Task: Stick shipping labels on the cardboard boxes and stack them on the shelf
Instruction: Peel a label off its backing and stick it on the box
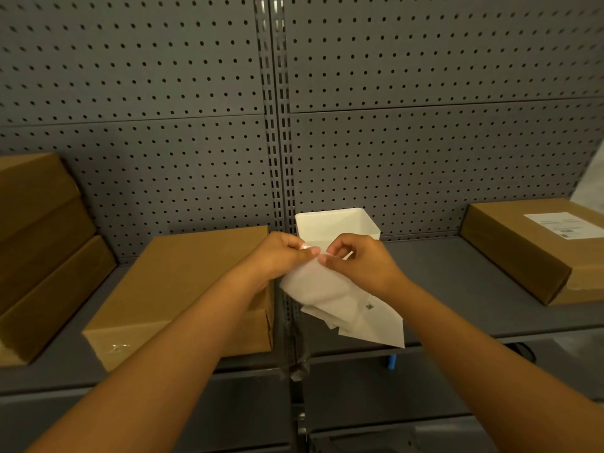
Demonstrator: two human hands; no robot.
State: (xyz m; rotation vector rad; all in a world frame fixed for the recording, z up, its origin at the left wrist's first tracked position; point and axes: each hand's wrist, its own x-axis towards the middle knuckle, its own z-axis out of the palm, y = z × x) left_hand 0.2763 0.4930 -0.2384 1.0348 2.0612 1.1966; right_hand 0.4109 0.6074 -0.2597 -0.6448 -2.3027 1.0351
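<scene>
Pinching the top edge of a white label sheet [340, 302], the left hand [281, 256] and right hand [359, 259] meet at centre. An unlabelled cardboard box [183, 289] lies at nine o'clock on the shelf [457, 289]; a labelled box [536, 246] sits at three o'clock.

I cannot read the print on the label sheets [346, 302] below the grips. Far left of them, stacked boxes [39, 250] are cut off by the frame edge; the labelled box [536, 250] far right likewise.

Stockroom (pegboard shelving [196, 93], cardboard boxes [183, 289])
</scene>
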